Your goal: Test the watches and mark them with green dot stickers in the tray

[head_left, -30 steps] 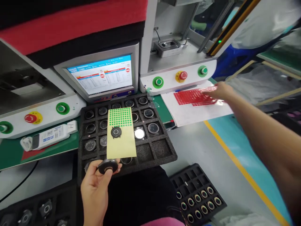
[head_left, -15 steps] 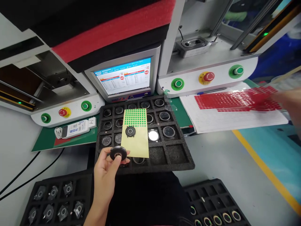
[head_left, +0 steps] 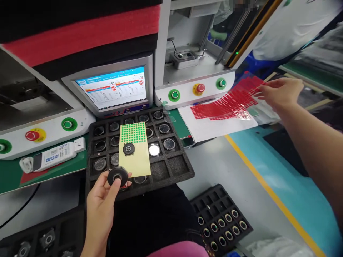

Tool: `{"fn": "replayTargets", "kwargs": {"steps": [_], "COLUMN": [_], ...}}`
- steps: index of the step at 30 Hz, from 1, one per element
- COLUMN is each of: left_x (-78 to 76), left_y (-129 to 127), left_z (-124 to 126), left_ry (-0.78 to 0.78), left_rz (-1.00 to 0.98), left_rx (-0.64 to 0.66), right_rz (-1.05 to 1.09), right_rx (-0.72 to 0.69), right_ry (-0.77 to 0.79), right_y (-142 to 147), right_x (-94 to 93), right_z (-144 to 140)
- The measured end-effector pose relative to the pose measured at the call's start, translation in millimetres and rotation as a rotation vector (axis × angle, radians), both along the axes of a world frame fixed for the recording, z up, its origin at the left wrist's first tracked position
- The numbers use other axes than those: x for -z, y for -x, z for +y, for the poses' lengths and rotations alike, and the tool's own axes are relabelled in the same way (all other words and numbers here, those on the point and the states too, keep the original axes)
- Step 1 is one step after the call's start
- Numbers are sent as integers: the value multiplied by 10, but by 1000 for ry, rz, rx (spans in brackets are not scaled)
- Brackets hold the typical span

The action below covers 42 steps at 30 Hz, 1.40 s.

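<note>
Left hand (head_left: 99, 200): my thumb lies on the sensor side of a round black watch body (head_left: 118, 172), my bent fingers behind it, so that the piece is pinched and tilted toward me. It overlaps the near left corner of the yellow sheet (head_left: 136, 165); I cannot tell whether they touch. Right hand (head_left: 284, 93): well apart, pinching the far right corner of the red sheet (head_left: 227, 100), whose left part rests on white paper (head_left: 214, 130) and whose right part slopes up past the paper's edge. A gap separates these fingers from the end of the console (head_left: 187, 89).

Edges: the yellow sheet lies inside the border of the foam tray (head_left: 174, 181), whose front edge reaches over my lap (head_left: 150, 217). Floor shows between this tray and the yellow line (head_left: 257, 175).

Counts: one second watch body (head_left: 128, 149) on the yellow sheet; six watch faces left of it; eleven bright-rimmed pieces in the lower right tray (head_left: 250, 229); two green buttons and one red button (head_left: 200, 88) on the console.
</note>
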<state>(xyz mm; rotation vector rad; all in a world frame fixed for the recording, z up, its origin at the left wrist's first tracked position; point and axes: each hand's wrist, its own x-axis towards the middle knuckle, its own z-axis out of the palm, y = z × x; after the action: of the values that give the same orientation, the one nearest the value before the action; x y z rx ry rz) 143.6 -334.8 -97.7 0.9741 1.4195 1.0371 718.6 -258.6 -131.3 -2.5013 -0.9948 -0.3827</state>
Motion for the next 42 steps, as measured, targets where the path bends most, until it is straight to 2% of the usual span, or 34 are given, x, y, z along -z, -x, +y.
{"fn": "replayTargets", "kwargs": {"steps": [4, 9, 11, 14, 18, 21, 25, 30, 33, 37, 42], "left_x": [17, 62, 76, 59, -55, -168, -228, -91, 22, 133, 195], "left_y": [55, 149, 163, 149, 117, 90, -21, -237, -291, -248, -147], "left_z": [-47, -79, -81, -58, 65, 272, 762, 1500, 1803, 1979, 2033], "left_ry": [-3, 23, 33, 56, 102, 51, -33, -43, -25, -2, -120], "left_rz": [11, 29, 48, 69, 101, 202, 273, 323, 382, 492, 695], "left_rx": [-14, -3, 2, 25, 152, 242, 279, 254, 265, 316, 362], "right_rz": [219, 201, 171, 175, 172, 150, 122, 90, 66, 61, -34], "right_rx": [129, 214, 130, -134, -449, -604, -698, -644, -640, -693, -674], "right_ry": [20, 183, 268, 417, 564, 634, 694, 750, 769, 733, 647], "right_y": [63, 233, 336, 536, 863, 1096, 1275, 1310, 1306, 1251, 1120], "right_x": [-67, -84, -47, 26, 123, 199, 298, 333, 300, 257, 249], "right_z": [-11, -142, -142, -38, 174, 264, 297, 338, 347, 277, 50]}}
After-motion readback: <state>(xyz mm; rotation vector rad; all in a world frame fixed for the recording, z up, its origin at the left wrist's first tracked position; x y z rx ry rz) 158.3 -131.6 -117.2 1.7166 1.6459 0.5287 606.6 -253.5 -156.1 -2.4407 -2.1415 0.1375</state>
